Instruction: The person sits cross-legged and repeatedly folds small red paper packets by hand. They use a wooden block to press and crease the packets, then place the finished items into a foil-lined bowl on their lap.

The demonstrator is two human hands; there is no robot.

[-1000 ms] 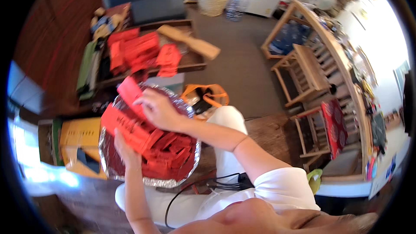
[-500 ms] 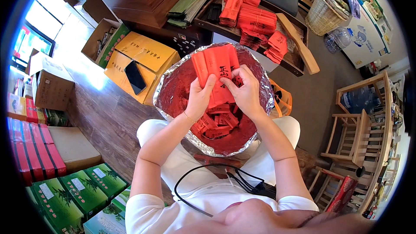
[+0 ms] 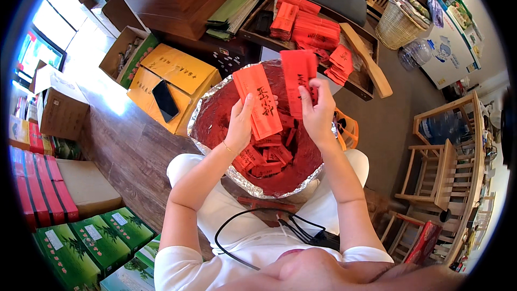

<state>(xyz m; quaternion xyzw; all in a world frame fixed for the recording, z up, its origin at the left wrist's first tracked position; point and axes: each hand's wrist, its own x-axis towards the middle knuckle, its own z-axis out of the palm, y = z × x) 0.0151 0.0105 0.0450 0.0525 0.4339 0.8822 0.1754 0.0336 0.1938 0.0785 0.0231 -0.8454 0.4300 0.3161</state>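
Between my knees stands a wide container (image 3: 207, 113) with a red inside and a foil-wrapped rim. Small red packets (image 3: 264, 159) lie heaped in it. Above the heap, my left hand (image 3: 242, 121) grips a flat red paper packet (image 3: 257, 97) with dark lettering, thumb on its face. To the right, another flat red packet (image 3: 296, 78) is pinched in my right hand (image 3: 316, 108); it may be more than one, stacked. The two hands are apart, and the fingers behind the packets are mostly hidden.
A wooden tray (image 3: 371, 89) beyond the container holds stacks of red packets (image 3: 315, 29) and a curved wooden piece (image 3: 366, 59). A phone (image 3: 165, 99) lies on a yellow box (image 3: 186, 67) at left. Green boxes (image 3: 99, 237) sit lower left; an orange bag (image 3: 347, 129) is at right.
The red packets that both hands held together are now split into two. My left hand's packet tilts left; my right hand has moved slightly right with its own.
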